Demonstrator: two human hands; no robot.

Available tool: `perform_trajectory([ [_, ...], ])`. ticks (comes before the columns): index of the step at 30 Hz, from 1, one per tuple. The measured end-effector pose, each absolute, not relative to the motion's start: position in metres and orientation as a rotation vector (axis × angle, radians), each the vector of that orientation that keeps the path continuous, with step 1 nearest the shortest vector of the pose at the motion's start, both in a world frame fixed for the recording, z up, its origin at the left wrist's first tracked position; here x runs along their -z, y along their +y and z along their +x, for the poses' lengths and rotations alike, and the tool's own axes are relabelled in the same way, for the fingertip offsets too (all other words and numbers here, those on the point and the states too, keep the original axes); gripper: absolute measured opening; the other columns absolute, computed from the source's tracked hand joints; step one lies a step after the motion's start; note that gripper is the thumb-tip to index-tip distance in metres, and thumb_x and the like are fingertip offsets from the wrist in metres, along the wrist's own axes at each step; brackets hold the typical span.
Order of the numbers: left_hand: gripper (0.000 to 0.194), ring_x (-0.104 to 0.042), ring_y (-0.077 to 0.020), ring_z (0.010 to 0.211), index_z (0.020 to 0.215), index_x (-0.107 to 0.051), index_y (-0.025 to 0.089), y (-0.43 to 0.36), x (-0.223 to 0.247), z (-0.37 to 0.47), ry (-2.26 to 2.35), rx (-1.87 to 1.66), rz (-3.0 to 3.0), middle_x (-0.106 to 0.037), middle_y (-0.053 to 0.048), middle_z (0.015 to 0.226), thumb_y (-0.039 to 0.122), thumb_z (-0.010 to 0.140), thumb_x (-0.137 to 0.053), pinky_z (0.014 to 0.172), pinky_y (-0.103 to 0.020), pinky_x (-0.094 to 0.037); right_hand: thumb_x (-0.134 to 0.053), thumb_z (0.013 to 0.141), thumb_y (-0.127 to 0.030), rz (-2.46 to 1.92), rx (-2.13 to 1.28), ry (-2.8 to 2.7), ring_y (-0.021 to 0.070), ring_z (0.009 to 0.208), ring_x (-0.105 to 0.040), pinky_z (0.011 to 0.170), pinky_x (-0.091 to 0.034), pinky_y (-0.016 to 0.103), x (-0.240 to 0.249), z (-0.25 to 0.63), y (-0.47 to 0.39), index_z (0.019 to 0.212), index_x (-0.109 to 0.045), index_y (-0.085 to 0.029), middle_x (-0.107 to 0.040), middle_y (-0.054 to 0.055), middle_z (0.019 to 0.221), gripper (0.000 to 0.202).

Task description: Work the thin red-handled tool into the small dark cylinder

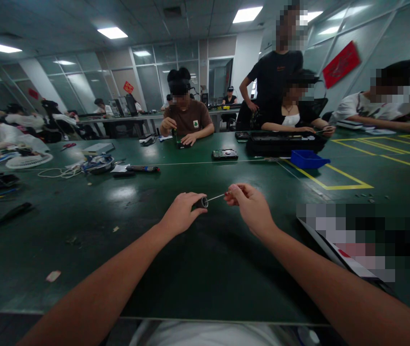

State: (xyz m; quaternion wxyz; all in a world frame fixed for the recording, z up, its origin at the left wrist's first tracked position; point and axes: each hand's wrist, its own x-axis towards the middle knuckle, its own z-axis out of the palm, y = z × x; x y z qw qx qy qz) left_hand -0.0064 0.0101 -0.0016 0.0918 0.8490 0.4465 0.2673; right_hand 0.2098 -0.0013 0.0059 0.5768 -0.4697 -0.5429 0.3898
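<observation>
Over the middle of the green table (190, 269), my left hand (183, 211) grips a small dark cylinder (202, 203) between thumb and fingers, its round, light-rimmed end facing right. My right hand (250, 206) is closed in a pinch on a thin metal rod (215, 197) with a reddish part at the fingertips. The rod's left end meets the rim of the cylinder; whether it goes inside is too small to tell.
A blue bin (307, 159) stands at the right inside yellow tape lines. Beyond my hands lie a circuit board (225, 154), a screwdriver (143, 168) and tangled cables (99, 163). A person (190, 117) works opposite. Small scraps lie at left.
</observation>
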Motion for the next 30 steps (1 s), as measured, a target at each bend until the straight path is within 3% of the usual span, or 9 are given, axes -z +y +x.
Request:
perform_trajectory([
  [5, 0.036, -0.064, -0.0257, 0.114, 0.124, -0.066, 0.023, 0.009, 0.001, -0.009, 1.316, -0.827, 2.485, -0.071, -0.007, 0.120, 0.027, 0.089, -0.071, 0.103, -0.046, -0.047, -0.063, 0.088, -0.050, -1.184, -0.706, -1.470, 0.0189, 0.063, -0.064, 0.061, -0.049, 0.033, -0.014, 0.213, -0.009, 0.082, -0.068, -0.020, -0.069, 0.004, 0.067, 0.031],
  [10, 0.035, -0.064, -0.0235, 0.112, 0.123, -0.067, 0.021, 0.009, 0.002, -0.010, 1.281, -0.847, 2.447, -0.070, -0.007, 0.120, 0.023, 0.089, -0.071, 0.102, -0.042, -0.048, -0.055, 0.093, -0.040, -1.076, -0.695, -1.578, 0.0203, 0.076, -0.068, 0.069, -0.051, 0.035, -0.009, 0.212, -0.010, 0.094, -0.064, -0.022, -0.071, 0.004, 0.081, 0.020],
  [30, 0.037, -0.063, -0.0249, 0.114, 0.125, -0.066, 0.023, 0.008, 0.000, -0.009, 1.291, -0.852, 2.465, -0.070, -0.008, 0.122, 0.024, 0.088, -0.072, 0.103, -0.046, -0.046, -0.049, 0.097, -0.038, -1.198, -0.434, -1.676, 0.0185, 0.062, -0.060, 0.060, -0.041, 0.032, -0.016, 0.211, -0.019, 0.088, -0.055, -0.025, -0.064, 0.001, 0.070, 0.017],
])
